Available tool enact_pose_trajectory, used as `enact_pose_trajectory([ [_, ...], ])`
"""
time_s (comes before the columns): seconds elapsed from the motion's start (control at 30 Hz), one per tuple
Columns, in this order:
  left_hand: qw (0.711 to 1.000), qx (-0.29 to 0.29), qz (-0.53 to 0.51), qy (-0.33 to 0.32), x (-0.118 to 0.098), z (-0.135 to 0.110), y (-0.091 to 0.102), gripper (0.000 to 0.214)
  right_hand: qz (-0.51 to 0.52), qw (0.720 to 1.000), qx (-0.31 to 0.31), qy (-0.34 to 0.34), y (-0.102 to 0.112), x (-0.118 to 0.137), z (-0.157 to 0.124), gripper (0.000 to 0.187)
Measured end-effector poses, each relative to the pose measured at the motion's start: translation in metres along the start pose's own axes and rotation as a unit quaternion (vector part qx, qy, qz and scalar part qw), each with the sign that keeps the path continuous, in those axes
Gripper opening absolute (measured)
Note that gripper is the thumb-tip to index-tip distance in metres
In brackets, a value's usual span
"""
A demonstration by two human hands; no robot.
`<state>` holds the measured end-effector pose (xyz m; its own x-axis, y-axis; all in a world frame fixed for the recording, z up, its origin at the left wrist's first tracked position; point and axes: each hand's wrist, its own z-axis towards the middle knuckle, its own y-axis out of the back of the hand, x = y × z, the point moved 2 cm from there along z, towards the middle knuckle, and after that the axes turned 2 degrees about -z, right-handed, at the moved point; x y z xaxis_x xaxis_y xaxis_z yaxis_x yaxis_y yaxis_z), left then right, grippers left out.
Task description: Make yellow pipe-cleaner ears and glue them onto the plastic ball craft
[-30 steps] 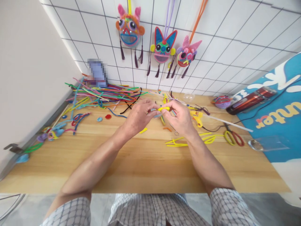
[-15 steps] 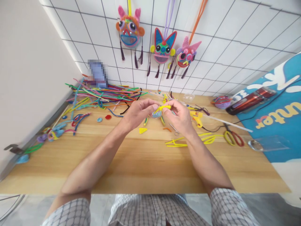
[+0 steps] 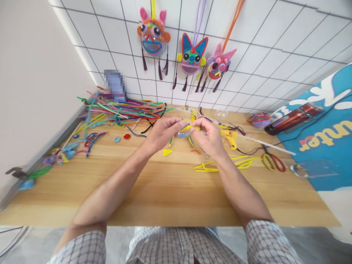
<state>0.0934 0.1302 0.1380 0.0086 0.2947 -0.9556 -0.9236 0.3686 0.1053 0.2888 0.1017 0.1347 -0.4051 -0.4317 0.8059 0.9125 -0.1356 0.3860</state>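
Note:
My left hand (image 3: 165,132) and my right hand (image 3: 206,136) meet over the middle of the table, both closed in a pinch. Between their fingertips is a yellow pipe cleaner (image 3: 189,127), partly hidden by the fingers. Just below it a clear plastic ball (image 3: 182,135) shows between the hands; I cannot tell whether a finger touches it. Nearer me lie a yellow fuzzy triangle (image 3: 167,152) and a short orange piece (image 3: 196,151). Several straight yellow pipe cleaners (image 3: 206,168) lie under my right forearm.
A pile of coloured pipe cleaners (image 3: 123,112) lies back left. To the right are a yellow glue gun (image 3: 230,138), scissors (image 3: 272,161), a red thermos (image 3: 294,117) and a clear cup (image 3: 315,169). Hanging on the grid wall (image 3: 115,33) are decorated faces (image 3: 191,58) with tassels.
The fingertips have shifted slightly, and less of the yellow pipe cleaner shows between them. Both hands stay over the same spot; the view has moved a little.

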Motion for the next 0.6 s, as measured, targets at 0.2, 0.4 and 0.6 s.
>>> enact_pose_trajectory([
  [0.2, 0.997, 0.04, -0.061, 0.017, -0.004, -0.001, 0.0, 0.023, 0.091, 0.995, -0.016, -0.041, 0.0, -0.003, 0.004, 0.017],
  [0.4, 0.998, 0.039, -0.045, 0.026, -0.003, -0.003, -0.004, 0.021, -0.033, 0.997, -0.056, 0.031, -0.001, 0.001, -0.001, 0.007],
  [0.6, 0.999, 0.038, -0.023, 0.03, -0.001, -0.005, -0.003, 0.022, -0.121, 0.983, -0.094, 0.098, -0.002, 0.007, -0.004, 0.006],
])
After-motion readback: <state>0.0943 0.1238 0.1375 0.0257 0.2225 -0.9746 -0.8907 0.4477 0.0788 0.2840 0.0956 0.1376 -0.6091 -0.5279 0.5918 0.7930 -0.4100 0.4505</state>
